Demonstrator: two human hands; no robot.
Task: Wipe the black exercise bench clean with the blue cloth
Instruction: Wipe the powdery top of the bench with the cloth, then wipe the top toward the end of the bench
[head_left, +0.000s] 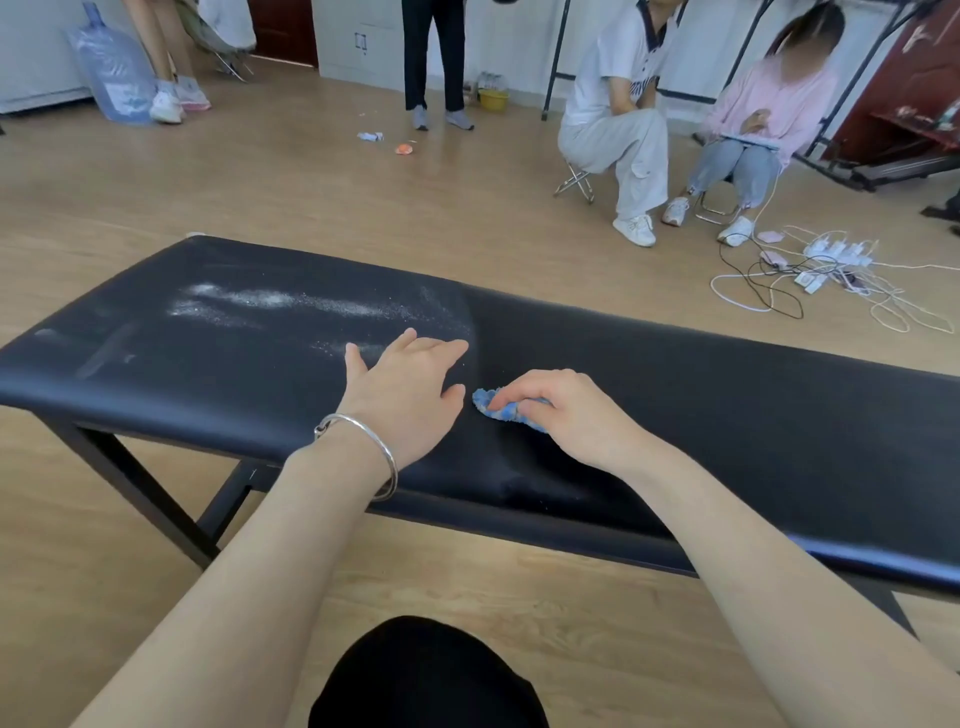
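The right hand (566, 410) has its grip curled round the blue cloth (501, 409), bunched small, near the middle of the black exercise bench (753, 410). The left hand (410, 395) lies flat just at nine o'clock of the cloth, fingers spread on the tabletop (208, 374). White powder (270, 306) sits at ten o'clock, thin and dusty. A fast swipe could push the powder off onto the wooden floor (363, 208), or the left hand could smear it. The tabletop looks smooth, shiny and soft, long with round edges. The cloth looks fluffy. A silver bangle (363, 447) rings the left wrist.
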